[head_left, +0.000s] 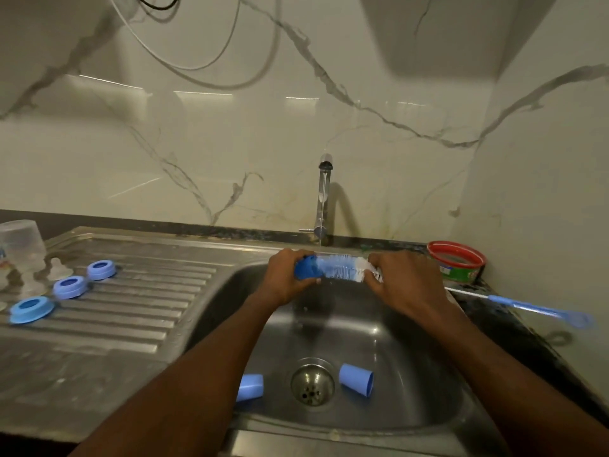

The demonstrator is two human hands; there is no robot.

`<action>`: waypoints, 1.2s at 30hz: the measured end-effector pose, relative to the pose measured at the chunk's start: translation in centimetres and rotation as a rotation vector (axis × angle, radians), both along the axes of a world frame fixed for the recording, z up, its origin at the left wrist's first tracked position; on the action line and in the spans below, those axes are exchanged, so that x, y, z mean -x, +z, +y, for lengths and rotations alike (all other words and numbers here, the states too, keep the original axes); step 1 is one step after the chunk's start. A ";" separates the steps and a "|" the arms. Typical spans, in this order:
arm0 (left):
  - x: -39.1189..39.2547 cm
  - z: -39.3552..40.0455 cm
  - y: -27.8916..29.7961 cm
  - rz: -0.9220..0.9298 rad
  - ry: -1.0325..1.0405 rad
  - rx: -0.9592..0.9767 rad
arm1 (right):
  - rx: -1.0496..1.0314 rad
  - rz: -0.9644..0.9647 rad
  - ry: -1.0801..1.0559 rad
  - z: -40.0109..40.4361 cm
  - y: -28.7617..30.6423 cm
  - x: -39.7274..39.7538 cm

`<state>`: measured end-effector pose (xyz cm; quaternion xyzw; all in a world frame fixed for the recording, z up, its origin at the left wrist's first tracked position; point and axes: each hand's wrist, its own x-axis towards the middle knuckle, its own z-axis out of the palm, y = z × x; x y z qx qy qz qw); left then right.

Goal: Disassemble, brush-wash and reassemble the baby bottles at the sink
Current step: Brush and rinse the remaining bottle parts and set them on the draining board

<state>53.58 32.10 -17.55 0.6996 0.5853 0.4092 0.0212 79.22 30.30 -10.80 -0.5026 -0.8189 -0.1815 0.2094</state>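
Fingers of left hand clamped round blue cap, right hand gripping brush poked into it, both kept under running tap for rinsing. Two more caps waiting in sink; rings drying on counter.

A red-rimmed tub with a green label sits on the dark counter at the far right corner, against the wall. The marble-veined wall runs behind. White and grey cables loop across it at the top, with a black cable above.
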 end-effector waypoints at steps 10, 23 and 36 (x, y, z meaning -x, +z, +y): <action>-0.8 -0.1 0.8 0.162 -0.080 -0.137 | 0.080 0.028 -0.076 0.3 -1.5 1.7; -1.5 -0.5 -0.2 0.265 -0.025 -0.109 | 0.421 0.077 -0.049 0.6 -1.2 2.2; -1.1 0.0 0.0 0.271 -0.008 -0.130 | 0.385 0.063 -0.012 0.7 -1.3 2.3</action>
